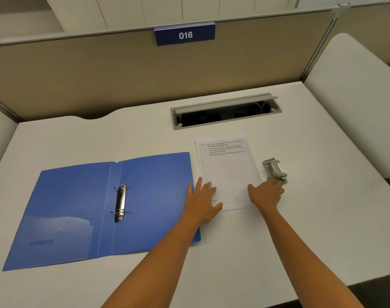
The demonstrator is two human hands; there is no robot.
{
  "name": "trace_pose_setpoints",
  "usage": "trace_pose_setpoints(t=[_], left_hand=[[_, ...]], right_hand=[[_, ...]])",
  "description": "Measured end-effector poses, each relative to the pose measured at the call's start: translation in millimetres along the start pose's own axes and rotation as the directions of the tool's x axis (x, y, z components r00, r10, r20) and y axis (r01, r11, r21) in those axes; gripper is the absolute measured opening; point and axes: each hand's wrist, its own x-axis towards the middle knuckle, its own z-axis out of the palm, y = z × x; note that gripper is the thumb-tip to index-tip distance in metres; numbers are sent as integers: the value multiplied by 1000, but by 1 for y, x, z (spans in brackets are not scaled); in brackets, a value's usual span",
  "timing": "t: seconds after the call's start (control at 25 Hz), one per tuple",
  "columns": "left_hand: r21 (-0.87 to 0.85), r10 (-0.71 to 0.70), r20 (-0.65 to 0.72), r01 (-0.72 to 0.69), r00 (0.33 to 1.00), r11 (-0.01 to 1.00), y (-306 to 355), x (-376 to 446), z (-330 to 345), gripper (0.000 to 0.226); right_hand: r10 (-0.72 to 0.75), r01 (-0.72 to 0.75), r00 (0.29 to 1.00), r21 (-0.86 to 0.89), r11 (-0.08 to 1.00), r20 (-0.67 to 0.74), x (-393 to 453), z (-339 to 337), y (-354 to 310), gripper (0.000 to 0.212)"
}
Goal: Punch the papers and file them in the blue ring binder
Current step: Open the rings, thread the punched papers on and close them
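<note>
A blue ring binder lies open flat on the white desk, its metal ring mechanism along the spine. To its right lies a stack of white papers with a few printed lines at the top. A metal hole punch stands just right of the papers. My left hand rests flat, fingers spread, on the papers' lower left edge, partly over the binder's right edge. My right hand rests on the papers' lower right corner, its fingertips touching the near end of the punch.
An open cable tray is sunk into the desk behind the papers. A beige partition with a blue sign reading 016 closes the back. White side panels flank the desk. The desk's front edge runs at the lower right.
</note>
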Motion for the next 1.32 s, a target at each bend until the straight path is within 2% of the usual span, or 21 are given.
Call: trace_pose_setpoints(t=[0.24,0.48,0.76,0.88,1.04,1.12,1.24,1.32], left_hand=[[15,-17,48,16,999,1000,4,7,-5,58],[-22,-40,64,42,997,999,7,9,-6,57],[-17,-49,107,51,993,999,6,9,-12,59],[-1,-48,126,48,991,999,7,9,-15,58],[-15,-45,112,47,993,999,6,8,-14,57],[-22,-43,112,46,993,999,6,8,-12,57],[-28,-41,104,44,994,999,5,7,-11,58],[-26,-37,105,40,994,999,5,7,-10,58]], right_hand=[[7,-7,1000,-7,1000,13,1,0,6,77],[37,-36,999,-25,999,26,-3,2,-4,90],[28,-99,966,267,959,256,-7,6,-35,89],[-51,-21,969,284,959,243,2,-1,-44,77],[-155,78,971,371,925,182,24,-26,-54,42],[-167,79,958,344,935,234,36,-34,-57,32],[-142,61,928,236,970,345,51,-38,-53,29],[-139,74,923,190,979,358,57,-37,-50,28]])
